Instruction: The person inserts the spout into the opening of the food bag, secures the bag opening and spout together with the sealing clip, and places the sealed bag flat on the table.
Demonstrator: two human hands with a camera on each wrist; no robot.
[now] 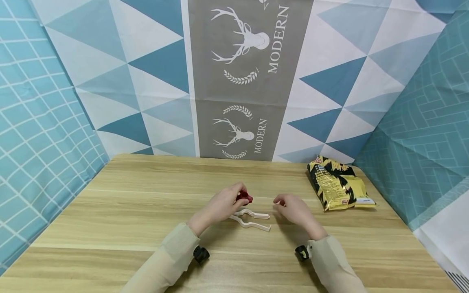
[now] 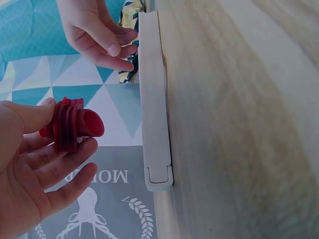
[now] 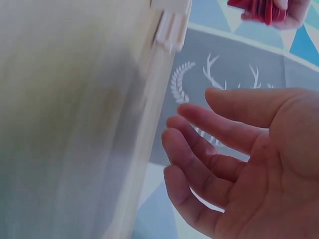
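My left hand pinches a small red plastic spout between thumb and fingers. It has a ridged body and a short, slant-cut hollow tube. Below that hand on the table lies a white bag clip, its two long arms spread apart; the left wrist view shows one clip arm lengthwise. Over the table to the right of the clip is my right hand, fingers loosely bent and holding nothing. In the right wrist view the clip's end shows near the top.
Yellow and black snack bags lie at the back right of the wooden table. Behind the table hangs a patterned cloth with triangles and deer heads. Blue sheets close off both sides.
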